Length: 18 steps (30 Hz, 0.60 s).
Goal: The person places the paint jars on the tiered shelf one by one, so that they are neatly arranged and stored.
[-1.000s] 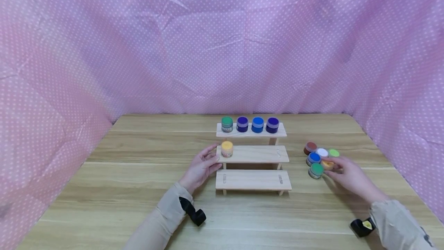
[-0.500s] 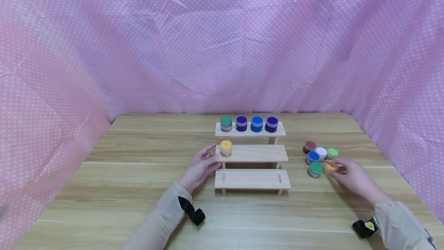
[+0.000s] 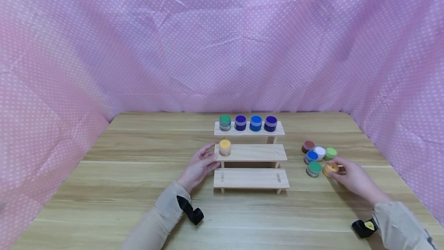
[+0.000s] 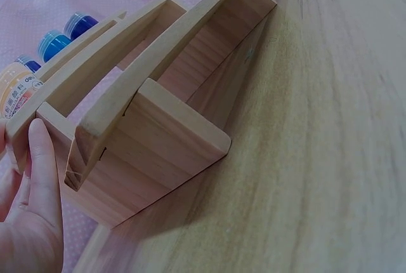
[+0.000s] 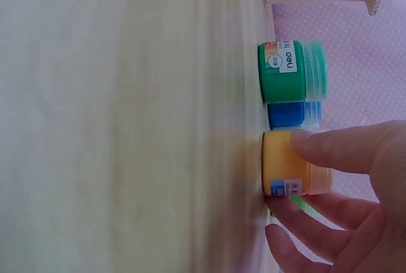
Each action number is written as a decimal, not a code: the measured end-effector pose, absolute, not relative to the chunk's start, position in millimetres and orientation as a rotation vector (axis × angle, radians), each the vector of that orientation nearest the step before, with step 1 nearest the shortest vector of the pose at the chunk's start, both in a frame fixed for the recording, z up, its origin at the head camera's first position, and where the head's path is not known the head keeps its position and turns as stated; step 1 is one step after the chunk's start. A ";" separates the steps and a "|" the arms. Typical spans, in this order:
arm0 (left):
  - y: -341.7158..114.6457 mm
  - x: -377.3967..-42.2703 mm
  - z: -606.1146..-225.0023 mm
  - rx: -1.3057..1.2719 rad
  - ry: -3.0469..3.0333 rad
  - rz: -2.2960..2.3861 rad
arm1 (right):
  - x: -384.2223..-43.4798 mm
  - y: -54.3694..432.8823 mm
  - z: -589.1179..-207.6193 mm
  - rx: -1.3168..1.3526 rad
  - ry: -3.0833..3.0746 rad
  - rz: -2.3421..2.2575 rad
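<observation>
On the table's right side, my right hand (image 3: 352, 176) pinches an orange-yellow paint jar (image 5: 285, 159) between thumb and fingers. The jar stands upright with its base right at the tabletop. My left hand (image 3: 198, 167) holds the left end of the middle board of a three-tier wooden shelf (image 3: 253, 152), its thumb (image 4: 44, 165) against the front and the other fingers behind. A yellow-orange jar (image 3: 224, 148) stands on that board's left end. Close by my right hand are green (image 3: 313, 168), blue (image 3: 311, 157), white (image 3: 319, 152), light green (image 3: 330, 153) and brown-red (image 3: 308, 146) jars.
Along the top tier stand a green jar (image 3: 225, 122), a purple jar (image 3: 240, 122), a blue jar (image 3: 255, 123) and another purple jar (image 3: 270, 123). The bottom tier (image 3: 251, 178) is nearest me. A pink dotted cloth (image 3: 222, 49) hangs behind the wooden table (image 3: 138, 157).
My right hand has drawn the orange-yellow jar slightly right and toward me, out from the cluster of jars. My left hand stays at the shelf's end.
</observation>
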State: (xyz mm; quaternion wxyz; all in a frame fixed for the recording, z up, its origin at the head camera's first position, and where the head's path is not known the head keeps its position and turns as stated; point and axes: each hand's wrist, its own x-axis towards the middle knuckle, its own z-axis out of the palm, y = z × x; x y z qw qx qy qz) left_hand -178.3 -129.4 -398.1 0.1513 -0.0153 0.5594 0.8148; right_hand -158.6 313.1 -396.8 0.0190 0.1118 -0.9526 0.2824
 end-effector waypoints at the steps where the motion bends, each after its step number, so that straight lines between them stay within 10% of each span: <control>1: -129.6 -178.1 -397.6 -0.044 1.607 2.336 | -158.6 313.0 -396.7 0.350 -2.956 0.878; 18: -129.5 -179.2 -399.4 -0.025 1.607 2.338 | -160.5 312.9 -389.5 0.348 -3.052 0.857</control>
